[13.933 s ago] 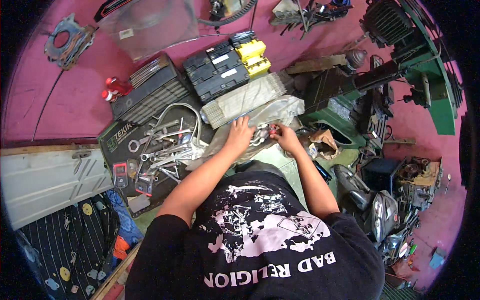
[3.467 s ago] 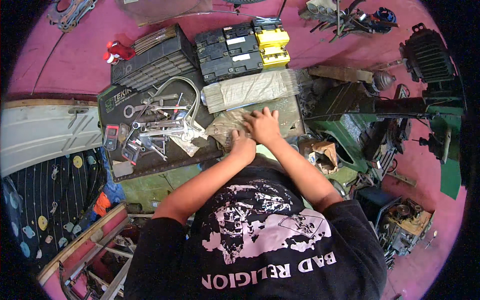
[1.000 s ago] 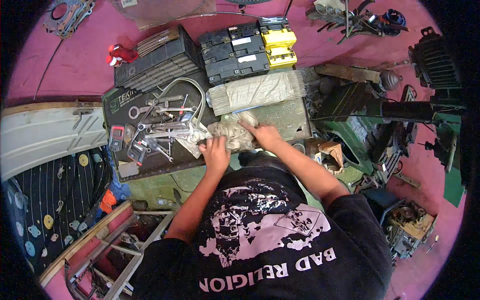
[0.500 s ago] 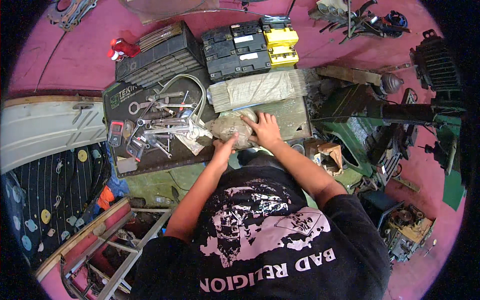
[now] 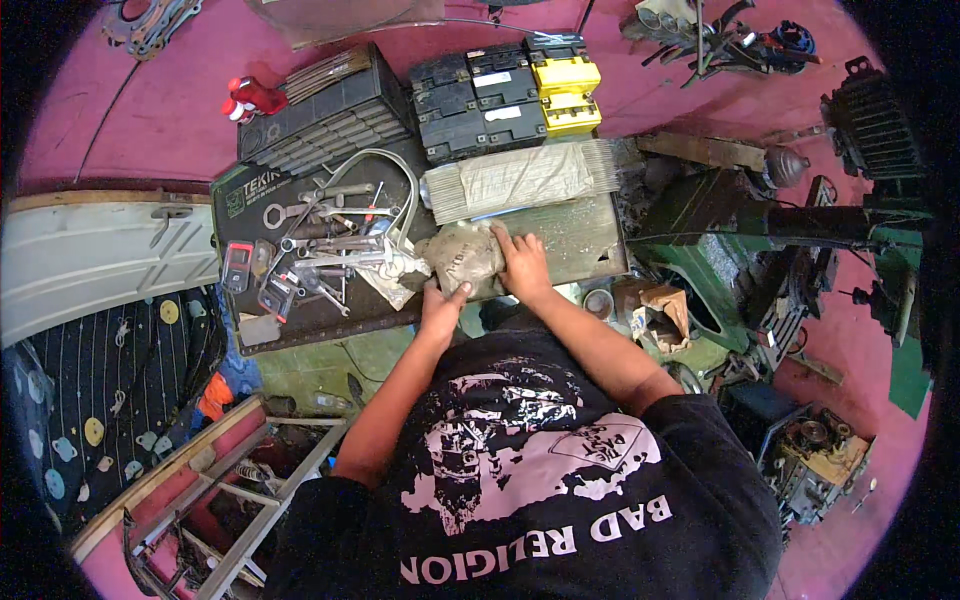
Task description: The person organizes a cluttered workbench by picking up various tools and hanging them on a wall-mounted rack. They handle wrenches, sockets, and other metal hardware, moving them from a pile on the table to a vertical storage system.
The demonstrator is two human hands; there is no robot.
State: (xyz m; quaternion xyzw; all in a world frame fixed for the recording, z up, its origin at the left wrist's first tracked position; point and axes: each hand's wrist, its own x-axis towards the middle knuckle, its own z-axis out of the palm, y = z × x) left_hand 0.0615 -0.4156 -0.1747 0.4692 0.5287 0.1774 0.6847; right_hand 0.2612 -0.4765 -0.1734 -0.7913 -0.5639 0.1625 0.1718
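Note:
Between both hands, at the front edge of the workbench (image 5: 575, 245), sits a rounded greyish-beige bundle (image 5: 466, 262) that looks wrapped in crumpled plastic, with dark marks written on its top. My left hand (image 5: 441, 310) grips its near left side, the thumb lying on top. Around its right side my right hand (image 5: 523, 265) curls, fingers pressed against the wrapping. What is inside the bundle is hidden. Just left of it lie a crumpled pale wrapper (image 5: 390, 282) and a heap of metal wrenches (image 5: 335, 252).
Behind the bundle lies a ribbed, plastic-wrapped pale stack (image 5: 520, 180). Black batteries (image 5: 480, 105) and yellow batteries (image 5: 568, 95) stand at the back, beside a dark case (image 5: 330, 115). A red meter (image 5: 237, 265) lies at the bench's left. Green machinery (image 5: 690, 225) stands right.
The bundle has turned in my hands, so its written marks show more plainly. My right fingers, spread over its top before, now sit closer together at its right side.

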